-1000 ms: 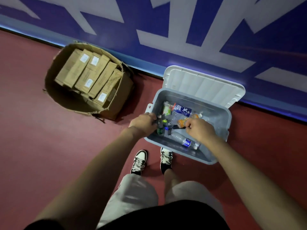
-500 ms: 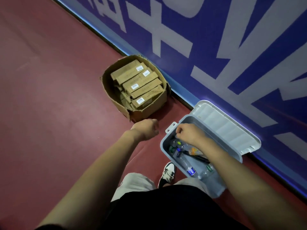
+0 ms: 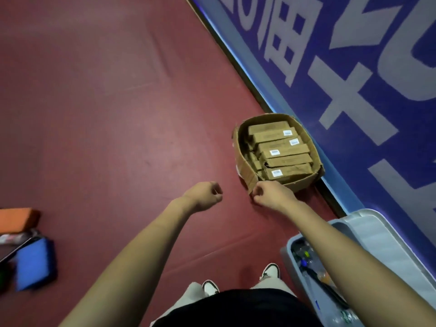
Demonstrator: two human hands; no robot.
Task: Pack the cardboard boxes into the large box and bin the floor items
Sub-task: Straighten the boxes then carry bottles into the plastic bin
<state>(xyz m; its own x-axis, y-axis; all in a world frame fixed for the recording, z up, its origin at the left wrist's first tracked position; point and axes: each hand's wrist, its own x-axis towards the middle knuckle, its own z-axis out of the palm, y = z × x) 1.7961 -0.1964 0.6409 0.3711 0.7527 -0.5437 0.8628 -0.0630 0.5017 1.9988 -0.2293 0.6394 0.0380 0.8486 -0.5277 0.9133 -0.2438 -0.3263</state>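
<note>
The large cardboard box (image 3: 245, 166) sits on the red floor against the blue wall, with several small brown cardboard boxes (image 3: 280, 147) stacked in it, some with white labels. My right hand (image 3: 271, 195) hovers at the box's near corner, fingers curled and holding nothing; I cannot tell whether it touches the cardboard. My left hand (image 3: 205, 195) is a loose fist over bare floor to the left of the box, also holding nothing. The grey plastic bin (image 3: 289, 253) stands at the lower right with its lid (image 3: 382, 244) open and bottles (image 3: 306, 263) inside, partly hidden by my right forearm.
At the left edge lie an orange block (image 3: 18, 219), a blue item (image 3: 35, 263) and a dark flat thing (image 3: 11, 251), all blurred. The blue wall (image 3: 354, 67) with white characters runs diagonally behind the box. My shoes (image 3: 271, 271) are below.
The view has swung left. My right hand has come out of the bin and now sits at the cardboard box's near corner. My left hand moved along, still fisted.
</note>
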